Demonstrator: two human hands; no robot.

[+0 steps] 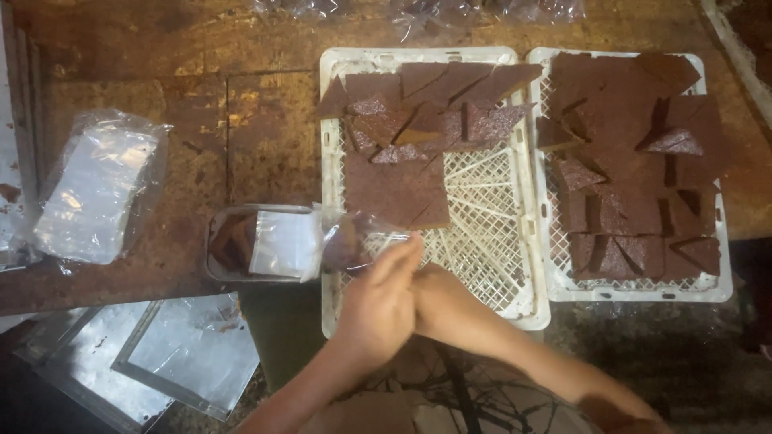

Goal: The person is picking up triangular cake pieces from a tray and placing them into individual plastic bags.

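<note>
Both hands meet over white tray (328, 161): left hand (378, 309) & right hand (441, 309) pinching a clear bag (354, 241) w/ brown slab piece inside.

Two crates are sitting side by side on the tabletop (265, 120), the left crate (498, 265) and the right crate (555, 241) each carrying flat slabs (398, 193). Left of them a small tin (221, 249) is sitting, with a stack of bags (92, 193) lying further left. Both hands, left hand (378, 309) and right hand (438, 305), are meeting at the left crate's near edge, touching a bag (354, 241).
</note>
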